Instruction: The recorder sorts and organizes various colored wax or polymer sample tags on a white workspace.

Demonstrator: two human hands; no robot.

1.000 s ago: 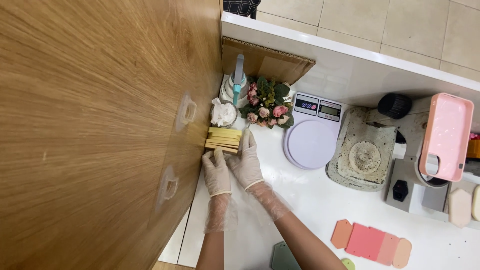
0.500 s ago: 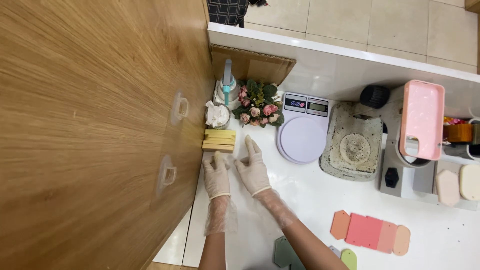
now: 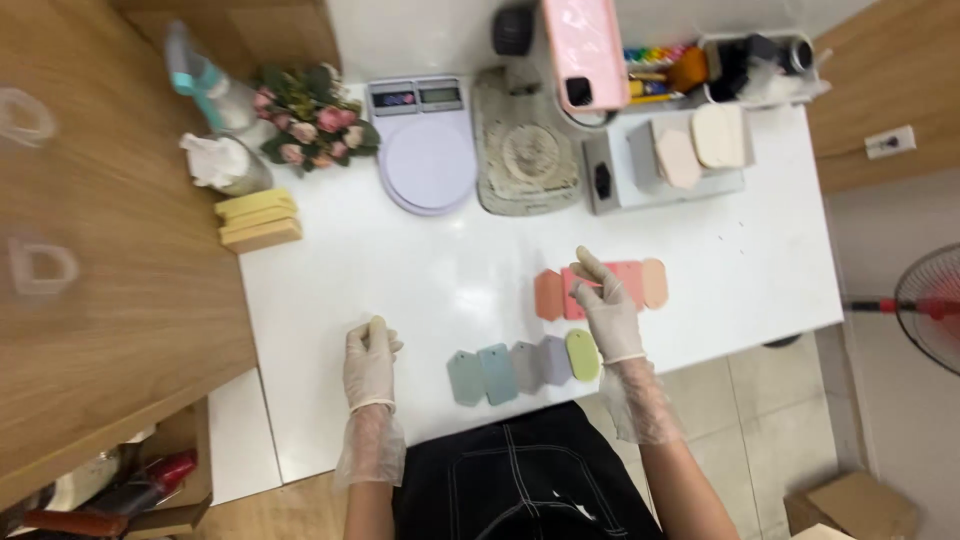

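Both hands gloved, over a white table [image 3: 420,270]; right hand [image 3: 607,310] lies open, fingers spread, on the row of pink and coral tag-shaped slabs [image 3: 645,282], touching the middle ones, nothing gripped; left hand [image 3: 369,362] rests on the bare tabletop well left of the slabs, fingers loosely together, looks empty, though cannot tell if something small sits at the fingertips; second row of tags [image 3: 520,366] just below the right hand, grey-green, blue-grey, lilac and a yellow-green oval, lying flat side by side near the table's front edge; stack of yellow bars [image 3: 258,220] at far left by the wooden cabinet [image 3: 110,250]; behind it a flower bunch [image 3: 315,122] and spray bottle [image 3: 200,85]; round lilac scale [image 3: 428,150] and grey mould [image 3: 527,155] at the back; pink phone [image 3: 585,50] on a stand above.
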